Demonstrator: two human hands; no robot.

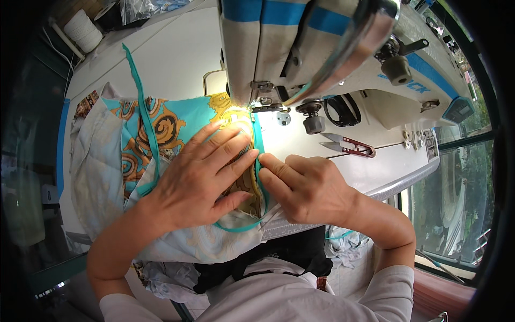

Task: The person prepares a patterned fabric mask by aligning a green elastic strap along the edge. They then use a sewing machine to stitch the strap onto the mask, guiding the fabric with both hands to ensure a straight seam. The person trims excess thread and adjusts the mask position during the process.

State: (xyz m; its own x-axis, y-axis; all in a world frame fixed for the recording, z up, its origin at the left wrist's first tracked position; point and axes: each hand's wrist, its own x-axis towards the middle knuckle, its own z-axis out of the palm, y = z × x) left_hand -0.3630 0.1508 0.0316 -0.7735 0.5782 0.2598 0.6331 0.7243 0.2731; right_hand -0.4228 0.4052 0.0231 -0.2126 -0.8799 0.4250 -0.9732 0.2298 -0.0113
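A turquoise fabric with gold and brown scroll patterns (196,110) lies on the white sewing machine table, its far right edge under the lit needle area of the sewing machine (244,64). My left hand (201,172) rests flat on this fabric with fingers spread. Along the fabric's right edge runs a narrow teal binding strip (257,131), which loops down toward the table's near edge. My right hand (300,182) is closed, pinching the strip at that edge beside my left fingertips. Another length of teal strip (142,107) lies across the fabric's left part.
Thread snips (348,146) with dark red handles lie right of the needle, near a black looped item (343,110). A white thread cone (83,31) stands at the back left. A ruler strip (289,228) borders the table's front, with cloth pieces (346,247) below.
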